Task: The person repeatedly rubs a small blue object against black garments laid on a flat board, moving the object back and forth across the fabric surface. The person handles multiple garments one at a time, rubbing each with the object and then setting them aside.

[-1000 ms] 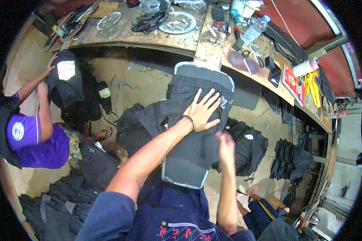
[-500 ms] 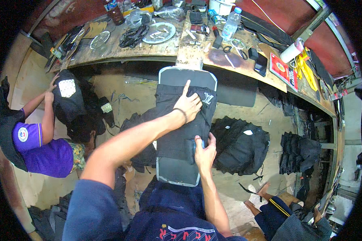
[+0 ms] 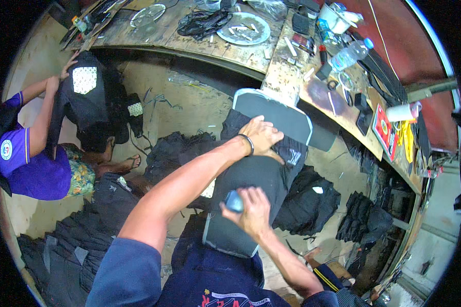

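Note:
A dark grey board (image 3: 276, 115) with rounded corners leans from my lap up toward the workbench, with a black garment (image 3: 258, 179) stretched over it. My left hand (image 3: 260, 137) presses flat on the garment near the board's upper part; a bracelet circles that wrist. My right hand (image 3: 247, 209) is closed around a small blue object (image 3: 234, 202) and rests it on the fabric lower down the board.
A person in a purple shirt (image 3: 28, 163) sits at the left handling a black garment (image 3: 84, 97). Piles of black garments (image 3: 312, 197) lie on the floor. The wooden workbench (image 3: 271, 56) carries plates, tools and a plastic bottle (image 3: 349, 55).
My left hand has slid down and curled on the garment. My right hand has shifted lower on the board with the blue object. The view has tilted, and the board now sits further right.

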Demonstrator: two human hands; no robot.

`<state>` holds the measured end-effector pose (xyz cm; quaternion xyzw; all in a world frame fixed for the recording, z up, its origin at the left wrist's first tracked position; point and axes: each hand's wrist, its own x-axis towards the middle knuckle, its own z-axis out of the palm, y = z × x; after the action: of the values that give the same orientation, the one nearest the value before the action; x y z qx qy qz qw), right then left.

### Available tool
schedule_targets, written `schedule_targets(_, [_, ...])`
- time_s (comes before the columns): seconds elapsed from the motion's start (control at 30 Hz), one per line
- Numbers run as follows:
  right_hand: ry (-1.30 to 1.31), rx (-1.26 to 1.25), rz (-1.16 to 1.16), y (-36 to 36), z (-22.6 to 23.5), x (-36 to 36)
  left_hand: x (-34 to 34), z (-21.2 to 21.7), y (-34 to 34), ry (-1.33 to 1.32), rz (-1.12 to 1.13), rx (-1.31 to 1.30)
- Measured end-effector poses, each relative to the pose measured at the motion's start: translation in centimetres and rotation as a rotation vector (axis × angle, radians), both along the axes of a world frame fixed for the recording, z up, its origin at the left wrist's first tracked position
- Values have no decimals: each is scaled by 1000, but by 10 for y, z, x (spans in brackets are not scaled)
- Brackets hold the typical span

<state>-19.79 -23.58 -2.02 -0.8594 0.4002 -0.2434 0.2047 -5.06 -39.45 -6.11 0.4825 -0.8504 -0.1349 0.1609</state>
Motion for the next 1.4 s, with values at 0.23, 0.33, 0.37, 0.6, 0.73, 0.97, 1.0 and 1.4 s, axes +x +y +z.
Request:
schedule_targets(0.23, [174,106,-99,-26,-1,17,2,-4,-6,36,121,-49])
schedule_targets(0.33, [75,201,46,5,4,7,1,-2,-6,90,195,-63])
schedule_targets(0.37, [-8,219,149,7,6,3,1,0,-6,109,208,-39])
schedule_targets(0.6, [132,41,-112,-2,6,-13,-2,1,-6,47,269,-38])
schedule_targets(0.73, [-35,214,33,7,12,-29,-4,1,-6,40,272,-7])
schedule_targets(0.97, [101,158,-51,18,28,-21,-4,-2,0,17,263,-32])
schedule_targets(1.0, [47,190,47,10,33,-15,-3,-4,-2,49,247,-27])
schedule_targets(1.4, [-162,444,-171,-2,11,-50,-11,28,49,54,453,-188])
